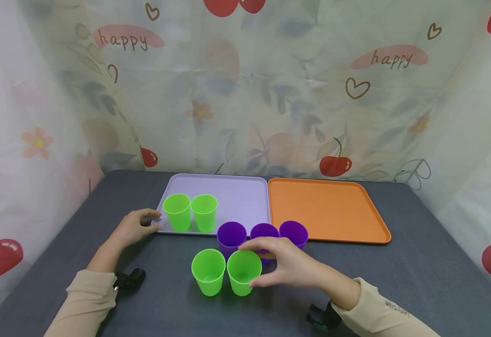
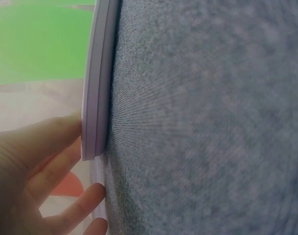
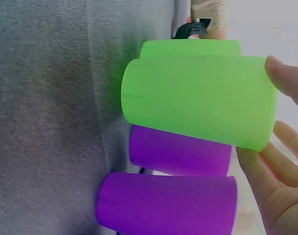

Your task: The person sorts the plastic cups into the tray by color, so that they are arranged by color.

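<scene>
My right hand [image 1: 285, 264] holds a green cup [image 1: 242, 271] by its rim, thumb on one side and fingers on the other, as the right wrist view also shows. Close to its left stands another green cup [image 1: 208, 271]. Behind them are three purple cups, at the left [image 1: 230, 238], partly hidden behind the hand in the middle [image 1: 264, 230], and at the right [image 1: 295, 231]. My left hand [image 1: 135, 227] is at the front left corner of the lilac tray [image 1: 241, 199], fingertips touching its rim [image 2: 95, 98]. Two green cups, outer [image 1: 177, 213] and inner [image 1: 204, 213], stand upright on that tray.
An orange tray [image 1: 325, 208] lies right beside the lilac one along the back of the dark cloth-covered table [image 1: 144, 309]. A patterned curtain [image 1: 249, 93] hangs behind and at both sides. Each wrist wears a black camera strap.
</scene>
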Action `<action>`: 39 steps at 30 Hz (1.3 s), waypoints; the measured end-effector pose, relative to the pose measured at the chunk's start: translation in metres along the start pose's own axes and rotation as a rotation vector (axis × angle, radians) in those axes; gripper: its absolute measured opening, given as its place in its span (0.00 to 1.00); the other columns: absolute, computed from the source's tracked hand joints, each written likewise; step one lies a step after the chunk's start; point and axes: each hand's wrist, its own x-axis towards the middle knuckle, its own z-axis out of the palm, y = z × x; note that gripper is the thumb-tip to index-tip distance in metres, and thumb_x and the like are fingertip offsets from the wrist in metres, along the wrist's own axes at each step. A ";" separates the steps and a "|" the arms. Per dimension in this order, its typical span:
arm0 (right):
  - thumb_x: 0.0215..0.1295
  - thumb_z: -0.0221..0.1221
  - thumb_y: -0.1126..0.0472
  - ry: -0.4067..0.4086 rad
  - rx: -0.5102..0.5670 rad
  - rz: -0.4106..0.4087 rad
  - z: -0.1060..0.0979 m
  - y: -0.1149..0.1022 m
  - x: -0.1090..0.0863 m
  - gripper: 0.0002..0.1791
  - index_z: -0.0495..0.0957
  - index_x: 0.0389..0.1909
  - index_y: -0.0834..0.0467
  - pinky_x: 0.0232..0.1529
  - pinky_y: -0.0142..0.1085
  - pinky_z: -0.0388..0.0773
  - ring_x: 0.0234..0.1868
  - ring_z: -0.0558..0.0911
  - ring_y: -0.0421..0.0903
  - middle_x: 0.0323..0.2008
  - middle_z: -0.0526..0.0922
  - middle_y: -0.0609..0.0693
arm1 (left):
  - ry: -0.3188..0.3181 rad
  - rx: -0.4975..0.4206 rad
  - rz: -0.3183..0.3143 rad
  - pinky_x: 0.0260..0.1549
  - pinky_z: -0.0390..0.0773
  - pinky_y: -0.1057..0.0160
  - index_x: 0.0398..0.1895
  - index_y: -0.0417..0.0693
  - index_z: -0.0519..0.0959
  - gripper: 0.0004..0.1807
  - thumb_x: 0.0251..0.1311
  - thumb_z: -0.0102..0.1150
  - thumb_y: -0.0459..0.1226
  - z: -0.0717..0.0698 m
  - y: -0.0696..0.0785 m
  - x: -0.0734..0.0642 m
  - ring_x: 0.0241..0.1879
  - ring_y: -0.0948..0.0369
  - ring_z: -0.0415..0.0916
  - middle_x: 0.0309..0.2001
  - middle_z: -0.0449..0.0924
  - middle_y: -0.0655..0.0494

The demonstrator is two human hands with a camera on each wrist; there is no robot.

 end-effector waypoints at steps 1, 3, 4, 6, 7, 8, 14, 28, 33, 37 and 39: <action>0.48 0.70 0.58 0.000 0.005 0.001 -0.001 -0.001 0.000 0.30 0.74 0.54 0.62 0.51 0.31 0.77 0.51 0.80 0.45 0.51 0.80 0.54 | -0.001 0.000 -0.001 0.48 0.73 0.43 0.52 0.36 0.75 0.20 0.58 0.60 0.38 0.000 0.000 0.000 0.51 0.39 0.73 0.51 0.77 0.36; 0.48 0.70 0.59 0.005 0.003 -0.003 -0.004 -0.003 0.001 0.30 0.74 0.54 0.62 0.52 0.31 0.77 0.51 0.80 0.45 0.51 0.80 0.54 | -0.003 0.000 -0.001 0.48 0.72 0.42 0.52 0.36 0.75 0.20 0.58 0.60 0.38 0.000 0.000 0.000 0.51 0.39 0.73 0.51 0.77 0.36; 0.48 0.70 0.59 0.008 0.000 -0.005 -0.005 -0.004 0.001 0.30 0.74 0.54 0.62 0.51 0.31 0.77 0.51 0.80 0.45 0.51 0.80 0.54 | -0.005 0.000 -0.002 0.48 0.72 0.42 0.52 0.36 0.75 0.21 0.58 0.60 0.39 0.000 0.000 0.000 0.51 0.39 0.73 0.51 0.77 0.36; 0.47 0.71 0.59 0.016 -0.010 -0.009 -0.008 -0.005 0.001 0.30 0.74 0.54 0.62 0.51 0.31 0.77 0.51 0.80 0.46 0.50 0.80 0.54 | -0.007 0.000 -0.005 0.49 0.72 0.42 0.52 0.36 0.75 0.21 0.58 0.60 0.39 0.000 0.000 0.000 0.51 0.39 0.72 0.51 0.77 0.36; 0.47 0.71 0.59 0.019 -0.015 -0.008 -0.010 -0.006 0.002 0.30 0.74 0.53 0.62 0.51 0.31 0.77 0.51 0.80 0.46 0.50 0.80 0.54 | -0.007 0.000 -0.006 0.49 0.72 0.42 0.52 0.36 0.75 0.21 0.58 0.60 0.39 0.000 -0.001 0.001 0.52 0.39 0.72 0.51 0.77 0.36; 0.48 0.71 0.59 0.020 -0.015 -0.008 -0.011 -0.007 0.002 0.30 0.74 0.53 0.62 0.51 0.31 0.77 0.51 0.80 0.46 0.50 0.80 0.54 | -0.007 0.000 -0.006 0.49 0.72 0.42 0.52 0.36 0.75 0.21 0.58 0.60 0.39 0.000 -0.001 0.001 0.52 0.39 0.72 0.52 0.77 0.36; 0.48 0.70 0.57 0.018 0.015 0.036 -0.021 -0.013 0.003 0.31 0.73 0.55 0.60 0.52 0.30 0.76 0.53 0.79 0.45 0.51 0.79 0.52 | -0.008 0.001 -0.007 0.49 0.72 0.42 0.53 0.35 0.75 0.21 0.59 0.59 0.38 -0.001 -0.001 0.001 0.52 0.39 0.72 0.52 0.77 0.35; 0.48 0.70 0.62 0.061 0.024 -0.021 -0.042 -0.025 0.006 0.30 0.73 0.54 0.63 0.52 0.33 0.77 0.53 0.80 0.47 0.52 0.80 0.56 | -0.009 0.002 -0.017 0.49 0.72 0.42 0.52 0.35 0.75 0.21 0.58 0.60 0.39 -0.001 0.001 0.001 0.52 0.39 0.72 0.52 0.77 0.36; 0.47 0.71 0.63 0.083 0.020 -0.024 -0.049 -0.028 0.005 0.31 0.73 0.54 0.63 0.53 0.33 0.77 0.54 0.79 0.46 0.52 0.80 0.56 | -0.008 0.001 -0.015 0.48 0.72 0.43 0.51 0.35 0.75 0.20 0.58 0.60 0.38 0.000 0.000 0.001 0.51 0.39 0.72 0.51 0.77 0.36; 0.47 0.71 0.63 0.096 0.028 -0.017 -0.056 -0.031 0.005 0.31 0.73 0.54 0.62 0.54 0.33 0.76 0.54 0.78 0.44 0.51 0.80 0.55 | -0.005 -0.001 -0.010 0.49 0.72 0.42 0.52 0.35 0.75 0.20 0.58 0.59 0.38 0.000 -0.001 0.001 0.52 0.39 0.72 0.52 0.77 0.36; 0.47 0.70 0.64 0.101 0.028 -0.010 -0.059 -0.033 0.005 0.31 0.73 0.55 0.62 0.54 0.33 0.76 0.55 0.78 0.44 0.52 0.80 0.54 | -0.001 -0.001 -0.008 0.49 0.72 0.42 0.52 0.35 0.75 0.20 0.59 0.59 0.38 0.000 -0.001 0.001 0.52 0.39 0.72 0.52 0.77 0.36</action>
